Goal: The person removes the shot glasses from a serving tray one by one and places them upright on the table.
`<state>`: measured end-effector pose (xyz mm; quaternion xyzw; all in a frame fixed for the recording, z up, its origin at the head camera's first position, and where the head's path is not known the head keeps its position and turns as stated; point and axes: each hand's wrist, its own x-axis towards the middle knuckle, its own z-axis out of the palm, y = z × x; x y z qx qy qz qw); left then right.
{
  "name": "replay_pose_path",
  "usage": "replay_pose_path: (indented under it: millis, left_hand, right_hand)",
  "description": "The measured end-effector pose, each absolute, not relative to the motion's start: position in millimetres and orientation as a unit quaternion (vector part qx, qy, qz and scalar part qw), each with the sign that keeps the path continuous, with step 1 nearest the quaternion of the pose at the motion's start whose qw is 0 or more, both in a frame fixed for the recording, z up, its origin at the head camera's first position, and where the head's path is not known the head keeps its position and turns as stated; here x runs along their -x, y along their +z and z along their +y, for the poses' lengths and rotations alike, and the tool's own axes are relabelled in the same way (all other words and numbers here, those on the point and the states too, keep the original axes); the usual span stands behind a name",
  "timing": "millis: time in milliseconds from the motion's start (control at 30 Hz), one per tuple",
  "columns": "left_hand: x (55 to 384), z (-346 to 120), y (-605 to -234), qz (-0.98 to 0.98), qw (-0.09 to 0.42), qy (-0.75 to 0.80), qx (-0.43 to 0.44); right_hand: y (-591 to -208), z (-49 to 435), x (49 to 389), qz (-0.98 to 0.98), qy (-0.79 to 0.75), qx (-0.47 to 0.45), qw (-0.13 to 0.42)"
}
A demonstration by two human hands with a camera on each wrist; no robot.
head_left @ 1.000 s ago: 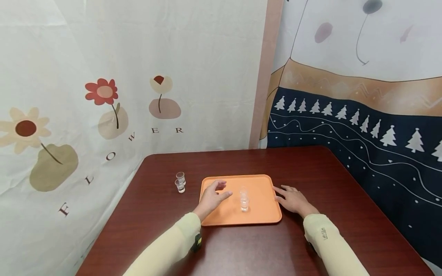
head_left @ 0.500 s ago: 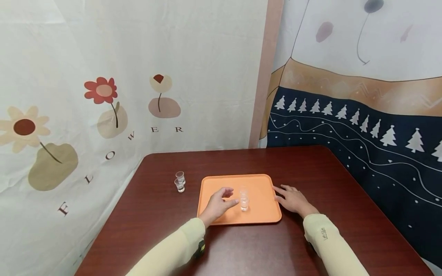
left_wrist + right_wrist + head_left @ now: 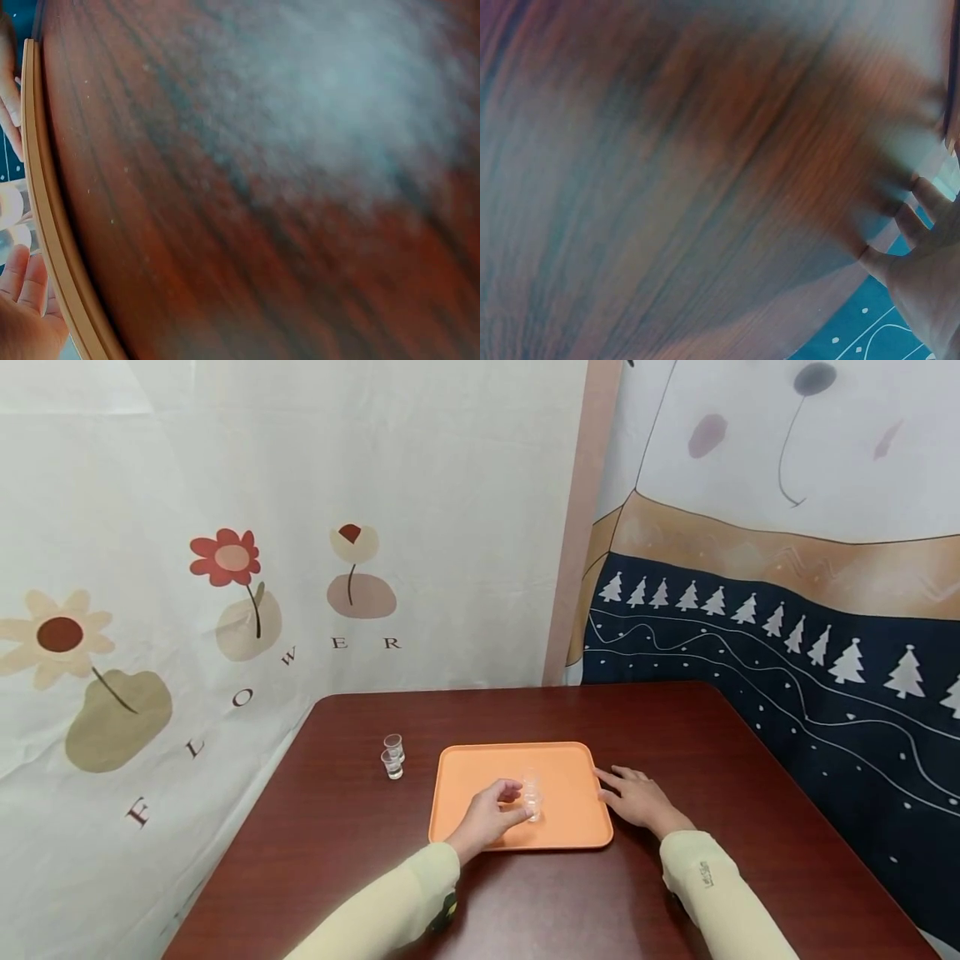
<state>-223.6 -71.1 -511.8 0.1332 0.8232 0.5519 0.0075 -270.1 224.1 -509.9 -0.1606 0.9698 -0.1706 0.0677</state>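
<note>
1. At least two small, clear, flared drinking glasses [image 3: 534,810] stand in line near the middle of the flat orange rectangular tray [image 3: 572,777] on the dark red-brown wooden counter [image 3: 540,910].
2. Two matching clear glasses [image 3: 393,766] stand upright on the counter, off the tray's far left corner; with the glasses split so, I'd judge things partway along, nothing finished.
3. The left hand [image 3: 483,818] reaches over the tray's near edge, thumb and fingers parted beside the nearer glass; it has hold of nothing that I see, and contact I cannot tell.
4. The right hand [image 3: 637,797] lies with fingers spread, tips at the tray's right edge, gripping nothing.
</note>
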Motion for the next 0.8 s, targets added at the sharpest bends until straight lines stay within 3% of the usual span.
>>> replay_pose_path:
  millis: [800]
  left_hand:
    - [227,-60,-513,0.849,-0.018,0.510,-0.136]
  right_hand:
    - [-510,224,270,0.970,-0.179,0.151,0.067]
